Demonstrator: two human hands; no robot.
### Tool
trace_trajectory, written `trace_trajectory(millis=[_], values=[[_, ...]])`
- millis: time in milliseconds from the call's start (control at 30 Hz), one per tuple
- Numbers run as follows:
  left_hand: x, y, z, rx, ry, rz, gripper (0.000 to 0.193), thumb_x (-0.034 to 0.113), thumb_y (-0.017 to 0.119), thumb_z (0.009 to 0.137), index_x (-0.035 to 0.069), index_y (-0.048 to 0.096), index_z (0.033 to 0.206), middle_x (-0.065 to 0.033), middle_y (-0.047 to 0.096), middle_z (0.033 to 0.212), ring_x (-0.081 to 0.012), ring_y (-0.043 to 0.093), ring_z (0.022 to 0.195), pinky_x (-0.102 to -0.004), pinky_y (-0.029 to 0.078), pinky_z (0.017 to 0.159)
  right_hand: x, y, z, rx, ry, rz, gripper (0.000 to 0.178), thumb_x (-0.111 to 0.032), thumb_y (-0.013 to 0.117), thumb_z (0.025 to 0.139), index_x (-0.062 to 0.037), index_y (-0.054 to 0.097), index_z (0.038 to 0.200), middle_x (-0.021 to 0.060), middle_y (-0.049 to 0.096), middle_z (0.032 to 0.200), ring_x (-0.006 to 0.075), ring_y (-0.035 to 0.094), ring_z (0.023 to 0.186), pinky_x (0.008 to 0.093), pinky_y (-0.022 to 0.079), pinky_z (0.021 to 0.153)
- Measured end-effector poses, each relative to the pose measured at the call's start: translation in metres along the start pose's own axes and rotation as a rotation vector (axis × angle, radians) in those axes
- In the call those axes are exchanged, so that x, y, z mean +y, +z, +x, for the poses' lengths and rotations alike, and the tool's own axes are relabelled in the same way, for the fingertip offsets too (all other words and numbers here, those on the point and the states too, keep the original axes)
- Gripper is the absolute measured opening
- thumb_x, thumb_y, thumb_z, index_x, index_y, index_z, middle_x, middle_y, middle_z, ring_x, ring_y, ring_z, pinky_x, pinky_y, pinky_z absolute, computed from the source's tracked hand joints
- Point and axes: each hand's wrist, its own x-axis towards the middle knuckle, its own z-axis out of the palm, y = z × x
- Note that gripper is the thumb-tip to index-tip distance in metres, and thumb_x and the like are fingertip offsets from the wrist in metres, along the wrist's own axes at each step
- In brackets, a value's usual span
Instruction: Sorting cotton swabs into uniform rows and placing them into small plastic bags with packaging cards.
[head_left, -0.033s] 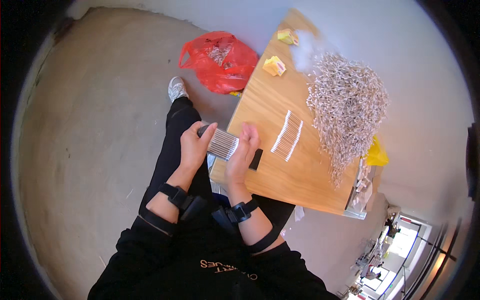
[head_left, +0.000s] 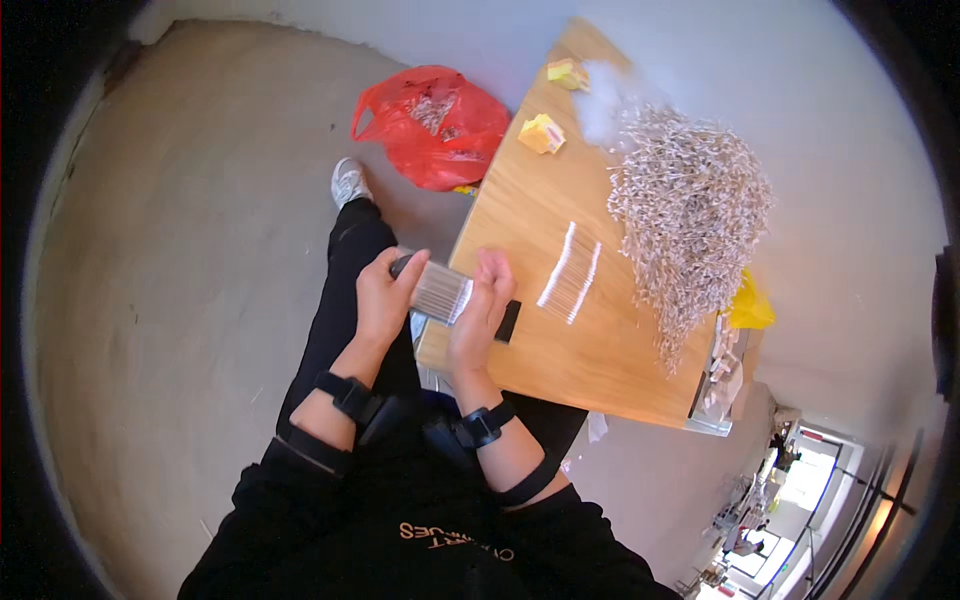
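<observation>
Between my hands is a flat row of cotton swabs [head_left: 440, 291], lying side by side, with a dark piece at its left end. My left hand [head_left: 383, 300] is closed on that dark end, thumb on top. At the other end, my right hand [head_left: 482, 310] has its fingers curled against the white tips; part of the row is hidden behind them. A second row of cotton swabs [head_left: 571, 274] lies evenly spaced on the wooden table [head_left: 480, 365]. Beside my right hand rests a black rectangular piece [head_left: 508, 321].
A large heap of loose cotton swabs [head_left: 695, 210] covers the table's right side. Two small yellow packs [head_left: 541, 134] stand at the far side. A red plastic bag [head_left: 435, 130] sits on the floor beyond the table's left edge. A yellow bag [head_left: 752, 302] is behind the heap.
The whole view has shifted slightly, so the table and red bag appear a little further left. My hands keep the same hold on the row of swabs.
</observation>
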Motion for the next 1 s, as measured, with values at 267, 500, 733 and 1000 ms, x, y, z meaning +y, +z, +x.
trace_trajectory(millis=[267,500,733,1000], values=[[-0.005,-0.008,0.008,-0.078,-0.230,-0.366,0.038,0.033,0.050,0.099,0.001,0.063,0.081,0.0024,0.055,0.071,-0.0064,0.048,0.069,-0.0224,0.040,0.066,-0.022,-0.038,0.089,0.016,-0.272,-0.441,0.031,-0.009,0.056,0.088,-0.0019,0.055,0.119,0.0138,0.050,0.110,0.0237,0.052,0.100,0.0345,0.042,0.092],[0.003,-0.016,0.009,-0.098,-0.172,-0.351,0.037,0.034,0.047,0.100,0.002,0.061,0.088,-0.0004,0.058,0.082,-0.0071,0.052,0.078,-0.0230,0.042,0.073,-0.042,-0.036,0.208,0.080,-0.763,-0.998,0.033,-0.008,0.068,0.078,-0.0060,0.062,0.111,0.0136,0.051,0.099,0.0293,0.052,0.094,0.0380,0.044,0.084],[-0.003,-0.018,0.009,-0.151,-0.203,-0.361,0.027,0.027,0.053,0.098,0.003,0.061,0.091,0.0012,0.059,0.088,-0.0066,0.051,0.083,-0.0224,0.040,0.078,-0.035,-0.032,0.231,-0.031,-0.814,-1.216,0.022,-0.014,0.071,0.076,-0.0093,0.070,0.097,0.0082,0.055,0.097,0.0264,0.054,0.095,0.0409,0.041,0.083],[-0.005,-0.015,0.012,-0.166,-0.166,-0.341,0.020,0.023,0.053,0.098,0.004,0.060,0.096,0.0027,0.058,0.083,-0.0043,0.052,0.077,-0.0195,0.042,0.071,-0.039,-0.032,0.235,0.007,-0.862,-1.254,0.012,-0.017,0.072,0.076,-0.0106,0.072,0.086,0.0057,0.060,0.087,0.0251,0.057,0.089,0.0405,0.039,0.080]])
